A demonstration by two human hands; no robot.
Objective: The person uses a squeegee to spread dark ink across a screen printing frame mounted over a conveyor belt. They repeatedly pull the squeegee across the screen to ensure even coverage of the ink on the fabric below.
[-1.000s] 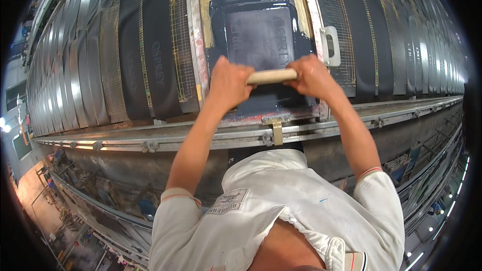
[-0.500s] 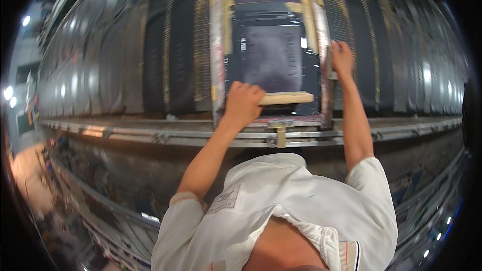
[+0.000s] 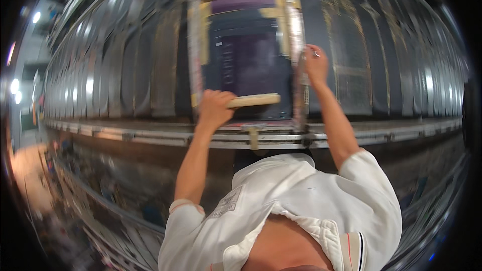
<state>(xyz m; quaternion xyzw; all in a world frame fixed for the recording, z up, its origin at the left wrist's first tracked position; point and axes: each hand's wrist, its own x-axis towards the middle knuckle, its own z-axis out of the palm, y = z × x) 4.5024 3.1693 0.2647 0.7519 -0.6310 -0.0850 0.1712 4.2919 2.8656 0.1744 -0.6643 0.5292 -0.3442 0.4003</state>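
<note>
Right hand (image 3: 316, 65) moved; at frame edge (image 3: 296, 45).

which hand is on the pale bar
The left hand, closed on the pale bar; the right hand is apart from it, at the right side of the frame.

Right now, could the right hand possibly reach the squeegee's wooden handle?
Probably yes, though what the right hand holds is unclear: only the screen frame's right rail separates it from the wooden handle's free end.

Left fingers (image 3: 224, 96) curled, right fingers (image 3: 312, 49) curled and higher, both bare forearms (image 3: 195, 163) outstretched
</note>
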